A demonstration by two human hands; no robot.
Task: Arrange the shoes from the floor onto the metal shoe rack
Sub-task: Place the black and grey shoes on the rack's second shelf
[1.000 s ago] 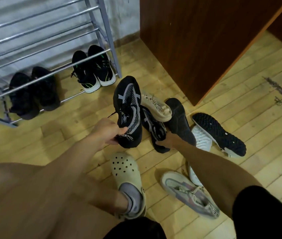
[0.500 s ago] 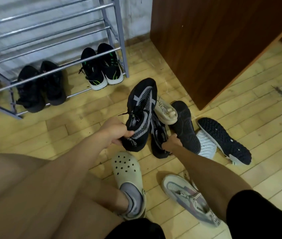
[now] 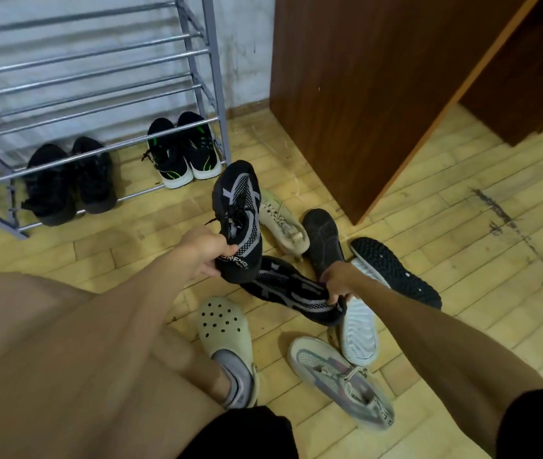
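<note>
While the fingers (image 3: 227,251) of the left hand (image 3: 205,250) pinch the heel of a black-and-grey shoe (image 3: 238,220), toe raised toward the metal shoe rack (image 3: 97,81), the right hand (image 3: 339,283) closes round the heel of its matching shoe (image 3: 291,293), lifted above the floor (image 3: 462,260). Around them lie a beige sneaker (image 3: 281,220), a dark shoe (image 3: 323,241) and an upturned black sole (image 3: 396,273). Two black pairs sit on the rack's bottom tier.
</note>
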